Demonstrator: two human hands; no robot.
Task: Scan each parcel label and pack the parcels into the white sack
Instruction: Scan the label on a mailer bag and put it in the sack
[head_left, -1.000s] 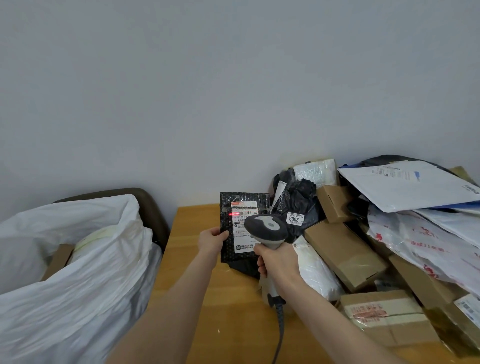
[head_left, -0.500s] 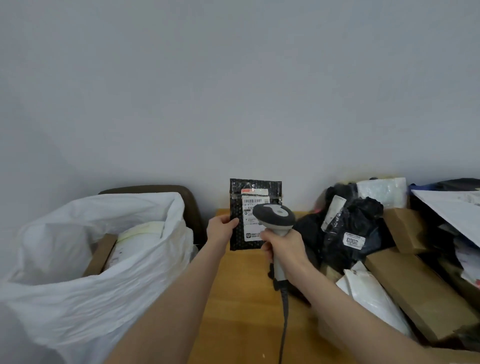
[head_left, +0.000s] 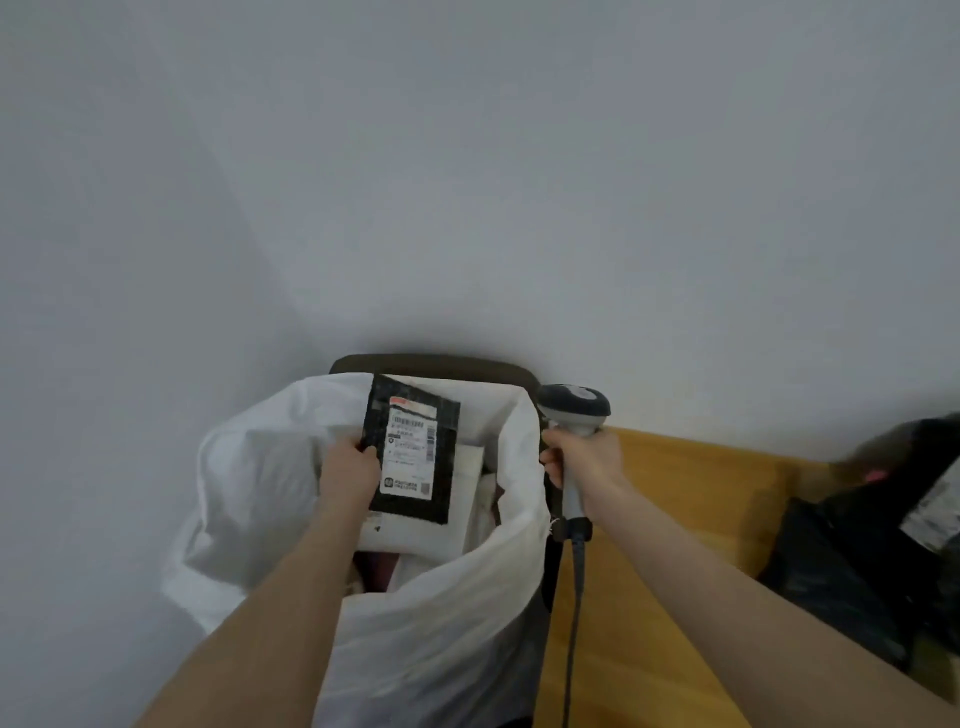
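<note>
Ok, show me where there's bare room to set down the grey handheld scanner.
Bare wooden tabletop lies between the white plastic sack and the black bagged parcels at far right. Crowded: the sack's mouth, filled with white packets under the black mailer.

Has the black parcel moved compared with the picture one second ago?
Yes. The black parcel went left: then it was over the wooden table; now the left hand holds it over the open white sack.
</note>
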